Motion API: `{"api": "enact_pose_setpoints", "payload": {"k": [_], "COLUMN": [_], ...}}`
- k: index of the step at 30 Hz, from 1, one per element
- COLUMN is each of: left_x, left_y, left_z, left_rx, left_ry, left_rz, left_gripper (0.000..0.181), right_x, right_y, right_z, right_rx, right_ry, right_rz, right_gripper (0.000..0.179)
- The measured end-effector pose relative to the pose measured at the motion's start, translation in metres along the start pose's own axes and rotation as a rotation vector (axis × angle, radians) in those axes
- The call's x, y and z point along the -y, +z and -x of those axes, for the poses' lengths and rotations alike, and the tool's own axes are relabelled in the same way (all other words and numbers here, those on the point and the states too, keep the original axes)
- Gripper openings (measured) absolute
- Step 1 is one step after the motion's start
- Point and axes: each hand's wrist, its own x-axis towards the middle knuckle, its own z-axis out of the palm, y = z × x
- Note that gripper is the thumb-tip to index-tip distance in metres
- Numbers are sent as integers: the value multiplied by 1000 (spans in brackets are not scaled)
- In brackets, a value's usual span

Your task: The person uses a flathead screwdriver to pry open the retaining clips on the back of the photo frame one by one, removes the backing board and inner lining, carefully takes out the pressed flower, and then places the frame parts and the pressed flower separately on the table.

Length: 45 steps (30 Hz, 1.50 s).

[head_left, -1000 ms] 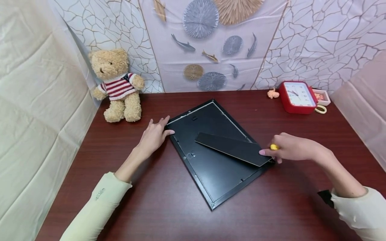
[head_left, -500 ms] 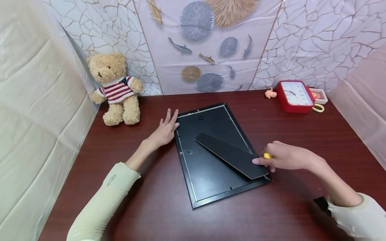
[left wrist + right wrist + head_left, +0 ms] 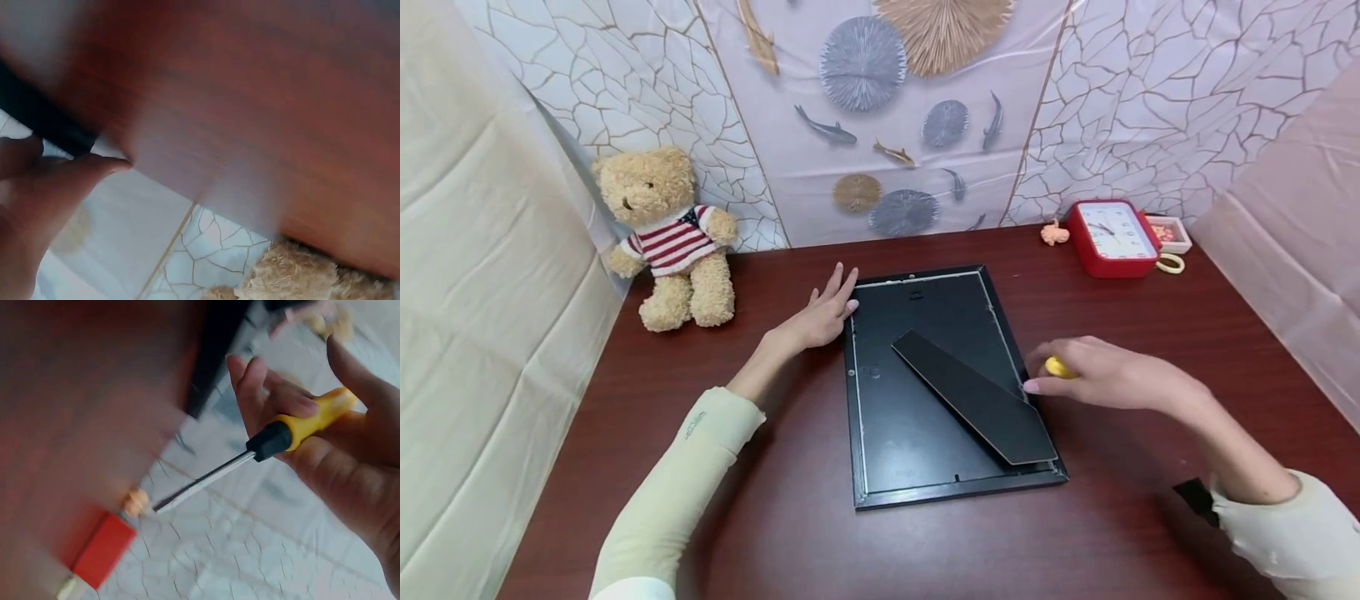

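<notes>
A black picture frame (image 3: 887, 433) lies back side up on the table. Its stand leg (image 3: 970, 392) lies diagonally across the back panel. At the frame's far left corner rests my left hand (image 3: 822, 318), fingers extended and the thumb at the edge. The left wrist view shows that hand (image 3: 44, 194) against the dark frame edge (image 3: 44, 119). My right hand (image 3: 1097, 372) grips a screwdriver (image 3: 312, 422) by its yellow and black handle, the metal shaft pointing away from the palm. In the head view, its thumb tip is right at the frame's right edge.
A teddy bear (image 3: 673, 237) in a striped sweater sits at the back left. At the back right are a red alarm clock (image 3: 1112, 237), a small pink figurine (image 3: 1055, 233), a small white box (image 3: 1172, 235) and a pale yellow ring (image 3: 1170, 263). Patterned cloth (image 3: 895, 117) hangs behind the table.
The picture frame has turned clockwise, its sides now nearly square to the table. My right hand has come off the stand leg to the frame's right edge; my left stays at the corner.
</notes>
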Motion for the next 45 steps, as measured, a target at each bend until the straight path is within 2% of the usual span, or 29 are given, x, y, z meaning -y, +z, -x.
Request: {"api": "enact_pose_setpoints", "payload": {"k": [2, 4, 7, 10, 13, 16, 20, 24, 26, 30, 34, 38, 42, 45], "left_x": [0, 8, 4, -3, -11, -23, -36, -43, -46, -48, -47, -45, -43, -27], "left_y": [-4, -6, -10, -11, -11, -13, -17, -21, -22, -22, -23, -25, -26, -19], "left_z": [11, 19, 34, 42, 47, 52, 56, 58, 60, 58, 54, 51, 52, 45], "left_rx": [54, 106, 176, 220, 249, 260, 261, 262, 264, 269, 275, 276, 272, 266], "left_ry": [0, 20, 42, 53, 38, 0, -43, -78, -97, -127, -150, -170, -180, -180], "left_rz": [-6, -17, -22, -32, -71, -119, -159, -156, -151, -154, -163, -164, -158, -144], "left_gripper": [81, 98, 124, 140, 144, 139, 130, 129, 129, 130, 132, 133, 135, 139], "right_x": [0, 0, 5, 16, 32, 50, 71, 85, 87, 80, 69, 61, 54, 50], "right_y": [-8, -16, -30, -40, -43, -37, -27, -22, -20, -15, -6, 2, 12, 22], "right_z": [5, 10, 16, 18, 14, 6, -4, -15, -23, -44, -70, -95, -117, -129], "right_rx": [-101, -209, -371, -495, -579, -622, -563, -463, -437, -410, -381, -357, -296, -254], "right_ry": [-47, -90, -129, -143, -173, -250, -353, -398, -418, -439, -354, -236, -194, -185], "right_rz": [-1, -41, -124, -189, -199, -149, -60, -48, -85, -243, -383, -412, -512, -623], "right_gripper": [34, 26, 22, 21, 20, 16, 13, 11, 10, 18, 24, 28, 32, 33]}}
